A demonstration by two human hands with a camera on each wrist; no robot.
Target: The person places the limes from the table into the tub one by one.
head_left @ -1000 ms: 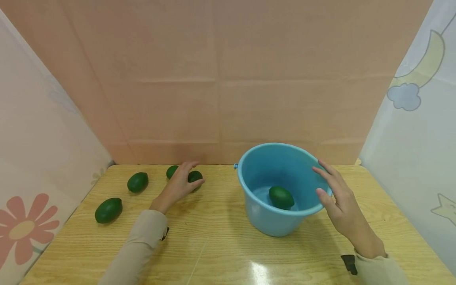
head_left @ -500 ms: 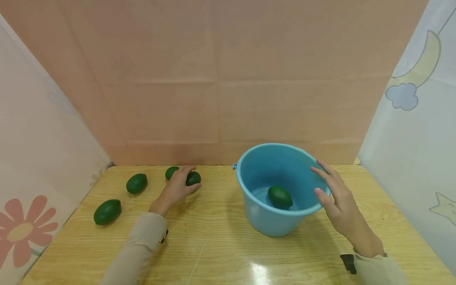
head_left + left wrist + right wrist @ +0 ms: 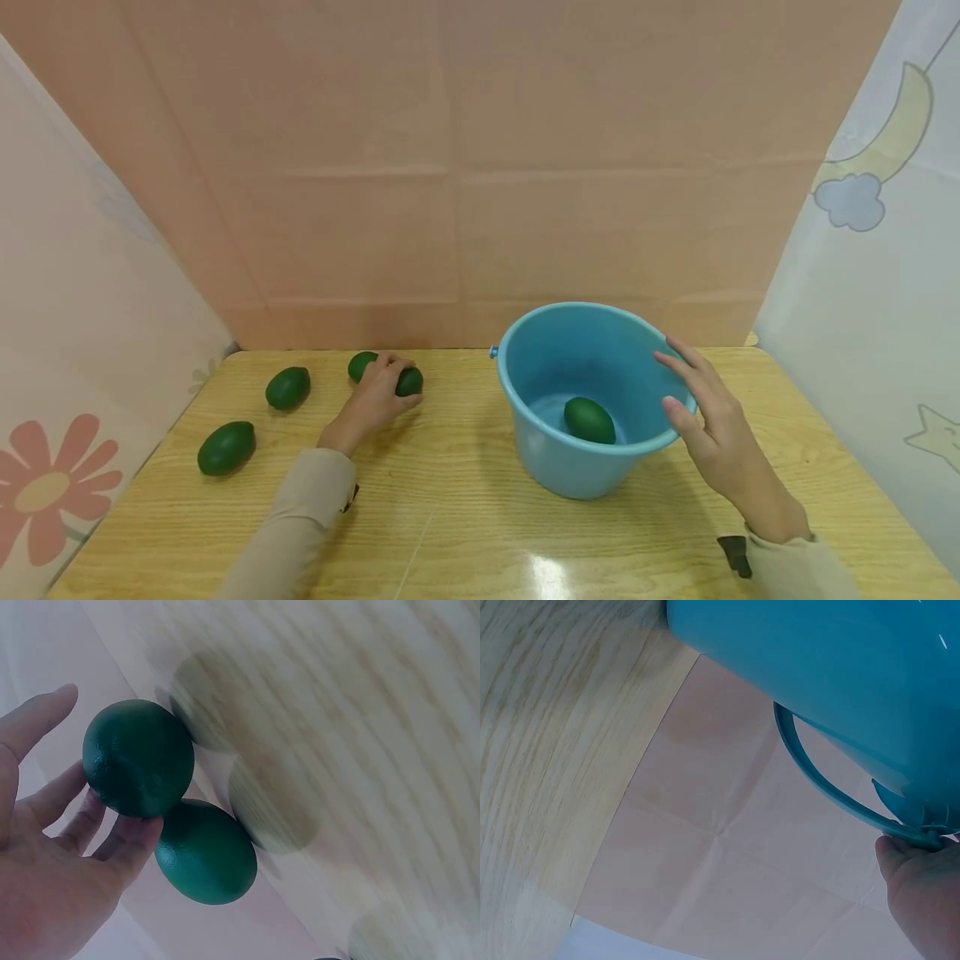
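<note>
In the head view my left hand point(image 3: 372, 402) is at the back left of the table, its fingers bent over a dark green lime point(image 3: 409, 382). The left wrist view shows those fingers against the side of this lime point(image 3: 139, 757), with the thumb point(image 3: 45, 716) a little apart. A second lime point(image 3: 206, 853) lies right beside it, partly covered by the hand in the head view. My right hand point(image 3: 716, 425) rests at the right rim of a light blue bucket point(image 3: 558, 467), fingers spread. One lime point(image 3: 589, 420) lies inside the bucket.
Two more limes point(image 3: 288, 387) point(image 3: 227, 447) lie at the left of the wooden table point(image 3: 420, 533). The bucket's handle point(image 3: 817, 780) hangs on its right side. A pinkish cloth point(image 3: 457, 183) stands behind the table, with patterned panels point(image 3: 885, 317) at the sides.
My left fingers have bent further over the lime, which stays at about the same place. The right hand and the bucket have kept their places.
</note>
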